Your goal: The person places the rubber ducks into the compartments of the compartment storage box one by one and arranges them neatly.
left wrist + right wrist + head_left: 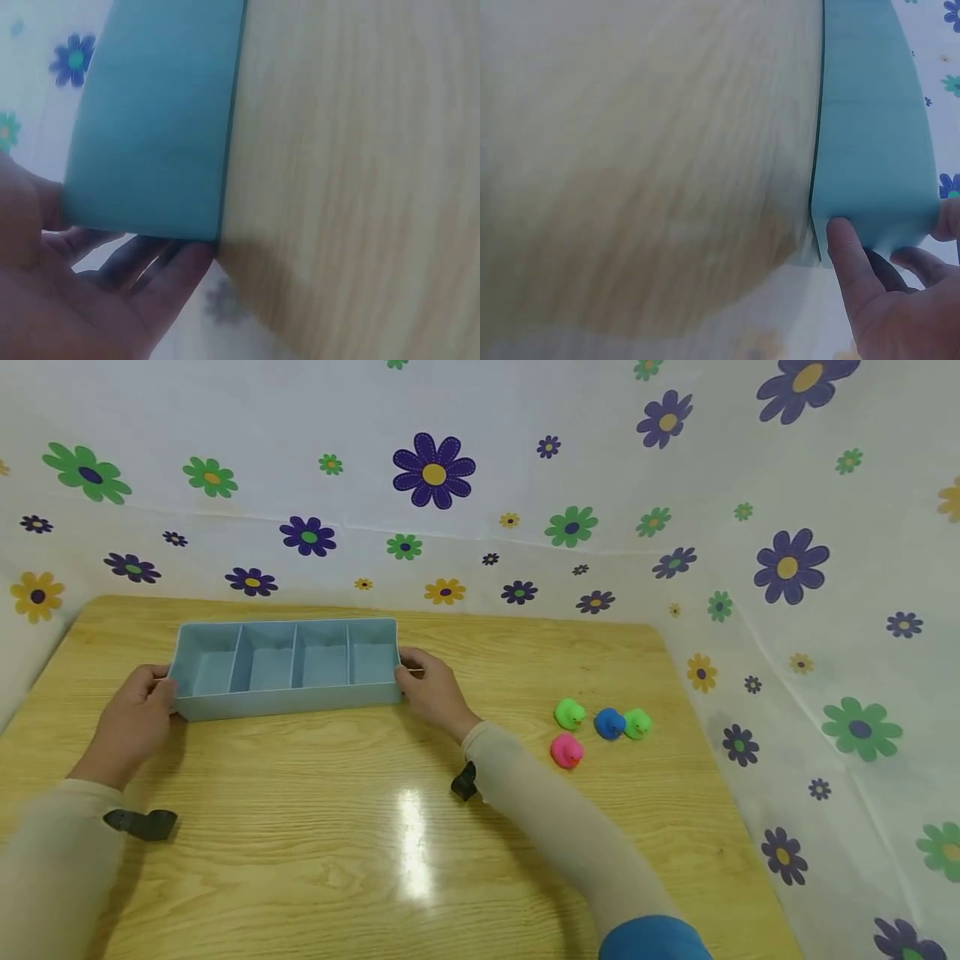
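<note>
A long blue-grey divided tray (292,698) with several compartments in a row stands toward the back left of the table. My left hand (138,714) grips its left end, thumb up at the rim. At the opposite end my right hand (437,693) holds it the same way. In the left wrist view the fingers (176,281) reach along the tray's lower end, close to the table. In the right wrist view one finger (847,251) presses on the tray's lower corner. Nothing lies in the visible compartments.
Small toy ducks sit on the wooden table (300,827) at the right: a green duck (569,714), a blue duck (610,723), another green duck (637,724) and a pink duck (566,750). Flower-patterned cloth (480,460) rises behind the table and along its right side.
</note>
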